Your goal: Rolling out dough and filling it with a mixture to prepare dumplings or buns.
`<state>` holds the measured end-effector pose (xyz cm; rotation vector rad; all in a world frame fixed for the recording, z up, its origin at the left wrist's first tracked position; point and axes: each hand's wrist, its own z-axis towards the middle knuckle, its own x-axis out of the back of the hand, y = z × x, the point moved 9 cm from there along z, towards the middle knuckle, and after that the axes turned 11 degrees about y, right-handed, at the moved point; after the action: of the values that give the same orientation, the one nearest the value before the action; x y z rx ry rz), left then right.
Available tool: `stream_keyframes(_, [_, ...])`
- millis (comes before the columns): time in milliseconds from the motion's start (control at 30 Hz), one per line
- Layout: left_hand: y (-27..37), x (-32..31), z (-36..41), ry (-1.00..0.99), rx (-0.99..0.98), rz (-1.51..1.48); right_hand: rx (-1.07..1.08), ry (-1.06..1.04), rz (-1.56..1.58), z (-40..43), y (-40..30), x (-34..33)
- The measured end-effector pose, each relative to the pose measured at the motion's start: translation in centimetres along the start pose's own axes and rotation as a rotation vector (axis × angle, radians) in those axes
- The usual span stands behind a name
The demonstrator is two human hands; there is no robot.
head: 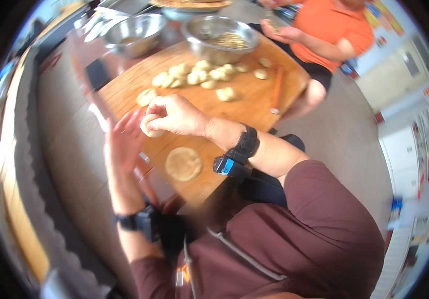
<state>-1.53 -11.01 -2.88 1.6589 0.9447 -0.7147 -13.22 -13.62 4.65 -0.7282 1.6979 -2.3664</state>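
Observation:
My right hand [180, 116] pinches a small flattened round of dough [150, 127] between thumb and fingers, above the left part of the wooden board [236, 112]. Just left of it, my left hand [124, 144] is raised with the fingers extended, blurred and holding nothing. A larger flat dough disc [183, 163] lies on the near part of the board. Beyond my right hand sits a flattened dough piece [146, 97]. Several dough lumps [195, 73] are clustered farther back, and a pair of pieces [225, 93] lies closer in.
A wooden rolling pin [277, 89] lies along the board's right side. At the back stand a metal bowl [220, 56] with chopped filling and another metal bowl [134, 35]. Across the board sits a person in an orange shirt [328, 30], hands raised around some food.

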Motion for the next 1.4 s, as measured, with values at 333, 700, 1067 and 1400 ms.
stream_keyframes(333, [-0.2, -1.4, 0.1, 0.036, 0.024, -0.053, -0.39, 0.526, -0.251, -10.0, 8.6, 27.0])
stream_keyframes(700, [0.0, 1.6, 2.7, 0.15, -0.033, -0.064, -0.138, 0.421, -0.18, -4.5, 2.3, 17.4])
stream_keyframes(1067, [1.1, 2.0, 0.2, 0.433, -0.123, 0.067, -0.026, 0.198, 0.17, 1.1, 1.5, 3.5])
stream_keyframes(1400, [1.3, 2.1, 1.1, 0.276, -0.113, 0.032, -0.407, 0.065, 0.332, 2.0, 6.8, 0.8])
